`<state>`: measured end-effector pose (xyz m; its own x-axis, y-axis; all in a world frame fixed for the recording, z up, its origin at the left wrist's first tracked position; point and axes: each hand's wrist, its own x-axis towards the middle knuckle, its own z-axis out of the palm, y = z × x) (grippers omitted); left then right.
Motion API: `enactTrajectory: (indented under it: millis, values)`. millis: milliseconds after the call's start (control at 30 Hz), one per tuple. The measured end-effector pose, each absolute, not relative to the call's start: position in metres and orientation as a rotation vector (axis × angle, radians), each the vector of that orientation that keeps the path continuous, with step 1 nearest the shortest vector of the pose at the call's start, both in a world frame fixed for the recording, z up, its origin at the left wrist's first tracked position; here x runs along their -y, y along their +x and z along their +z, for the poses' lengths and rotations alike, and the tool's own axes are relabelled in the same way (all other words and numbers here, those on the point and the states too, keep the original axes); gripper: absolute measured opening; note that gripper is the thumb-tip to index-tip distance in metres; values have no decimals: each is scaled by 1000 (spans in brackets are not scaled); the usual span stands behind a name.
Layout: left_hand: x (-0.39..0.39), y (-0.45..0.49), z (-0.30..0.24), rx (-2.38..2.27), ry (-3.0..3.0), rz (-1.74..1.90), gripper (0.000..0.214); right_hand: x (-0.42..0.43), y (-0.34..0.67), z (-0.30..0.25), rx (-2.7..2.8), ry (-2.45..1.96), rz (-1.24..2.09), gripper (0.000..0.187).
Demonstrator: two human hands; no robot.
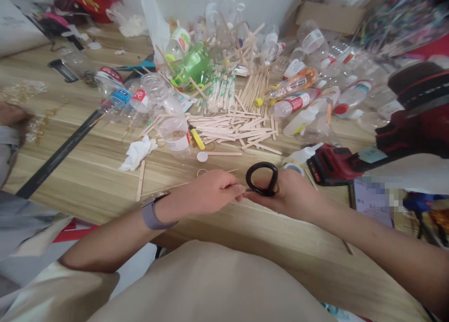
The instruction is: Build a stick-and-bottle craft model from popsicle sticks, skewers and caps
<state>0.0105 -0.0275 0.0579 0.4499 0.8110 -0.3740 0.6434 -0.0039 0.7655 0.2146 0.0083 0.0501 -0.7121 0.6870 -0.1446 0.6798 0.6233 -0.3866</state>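
My right hand (293, 194) grips black-handled scissors (262, 179), whose loop stands up above my fingers near the front edge of the wooden table (87, 172). My left hand (210, 191) is closed in a pinch right beside the scissors, fingertips meeting them; what it pinches is too small to make out. I wear a watch with a grey strap (152, 213) on my left wrist. Just beyond my hands lie a white bottle cap (202, 157) and a flat wooden stick (224, 153).
A heap of wooden craft sticks (231, 125), several clear plastic bottles (168, 111) and a green bottle (194, 64) cover the table's middle. A red power tool (333, 165) lies right. A crumpled tissue (137, 153) and black bar (59, 153) lie left. Another person's hand (12, 116) is at far left.
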Motion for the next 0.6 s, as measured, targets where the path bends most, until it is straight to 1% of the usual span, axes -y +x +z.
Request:
enactTrajectory:
  millis: [267,600]
  values:
    - [30,8,55,-1274,1643,285,35,-3,216,42,2692,-1302,531,53]
    - [29,8,53,-1249,1667,260,40,-2,218,42,2793,-1300,321,55]
